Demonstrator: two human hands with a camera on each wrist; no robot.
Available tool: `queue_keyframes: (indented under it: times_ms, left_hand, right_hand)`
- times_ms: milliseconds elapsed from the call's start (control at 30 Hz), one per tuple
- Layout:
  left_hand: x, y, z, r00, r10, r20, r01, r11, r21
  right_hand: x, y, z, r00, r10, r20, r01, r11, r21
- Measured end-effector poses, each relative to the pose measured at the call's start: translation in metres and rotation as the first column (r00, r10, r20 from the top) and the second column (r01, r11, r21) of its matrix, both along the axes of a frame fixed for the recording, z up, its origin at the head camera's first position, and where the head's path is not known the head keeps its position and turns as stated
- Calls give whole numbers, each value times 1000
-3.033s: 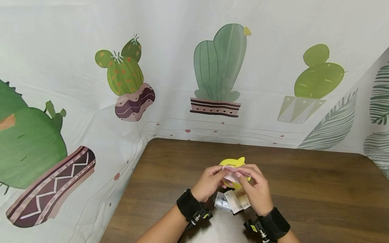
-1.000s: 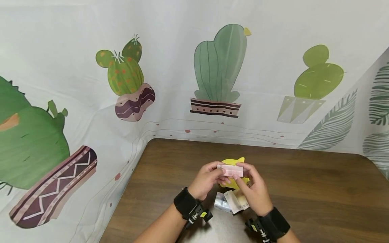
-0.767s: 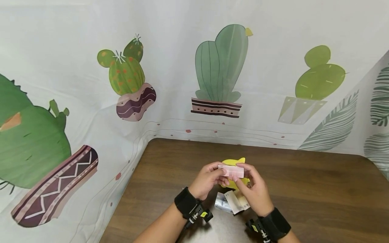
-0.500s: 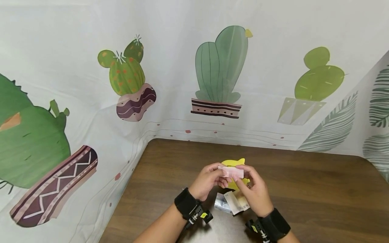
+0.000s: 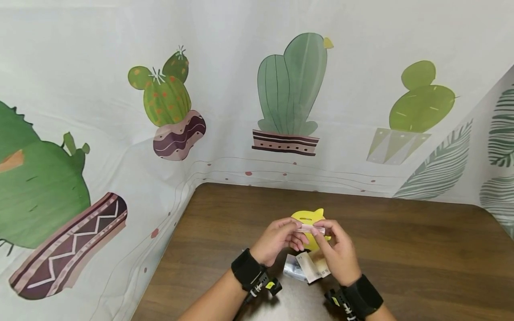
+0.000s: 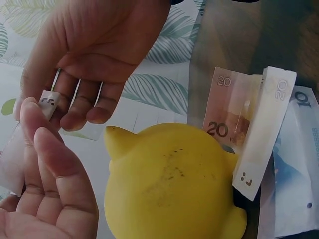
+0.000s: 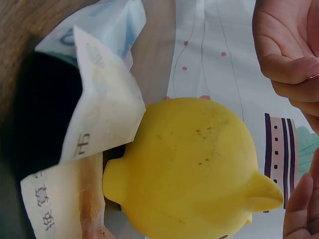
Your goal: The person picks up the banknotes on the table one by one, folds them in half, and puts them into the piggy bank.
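My left hand [image 5: 279,238] and right hand [image 5: 337,247] pinch a narrow folded pink banknote [image 5: 308,228] between thumbs and fingers, one at each end. In the head view it overlaps a yellow piggy bank [image 5: 307,215], whose coin slot shows on top, just beyond the note. The left wrist view shows the note's pale folded end [image 6: 48,102] among the fingers. The piggy bank's rounded yellow body [image 6: 169,179] fills much of both wrist views, with small dark marks on it.
Close on the near side of the piggy bank lie a creased brownish 20 banknote [image 6: 232,109] and a bluish 10 banknote [image 6: 296,164]. The brown wooden table [image 5: 421,249] meets a white cactus-print cloth [image 5: 225,111] at its back and left.
The pink banknote, unevenly folded earlier and then held as a wider strip with its face showing, now appears as a thinner strip. The hands stay in nearly the same place; the loose banknotes have not moved.
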State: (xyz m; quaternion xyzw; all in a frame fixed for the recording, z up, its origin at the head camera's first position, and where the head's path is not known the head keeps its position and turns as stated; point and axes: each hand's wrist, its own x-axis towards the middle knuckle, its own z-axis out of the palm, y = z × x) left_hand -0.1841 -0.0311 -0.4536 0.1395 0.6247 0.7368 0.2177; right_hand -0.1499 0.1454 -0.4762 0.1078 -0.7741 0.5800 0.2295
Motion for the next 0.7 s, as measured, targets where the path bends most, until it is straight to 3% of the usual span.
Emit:
queue_keyframes:
  times_ms: [200, 400, 700]
  left_hand:
    - [-1, 2, -2, 1000, 17, -22, -17, 1000, -21]
    - [0, 2, -2, 996, 64, -62, -66, 998, -18]
    - [2, 2, 0, 993, 82, -84, -80, 996, 31]
  right_hand:
    - [-1, 0, -1, 999, -23, -49, 23, 1000, 7]
    - [-1, 0, -1, 999, -39, -35, 40, 999, 19]
    - [-1, 0, -1, 998, -56, 5, 56, 998, -2]
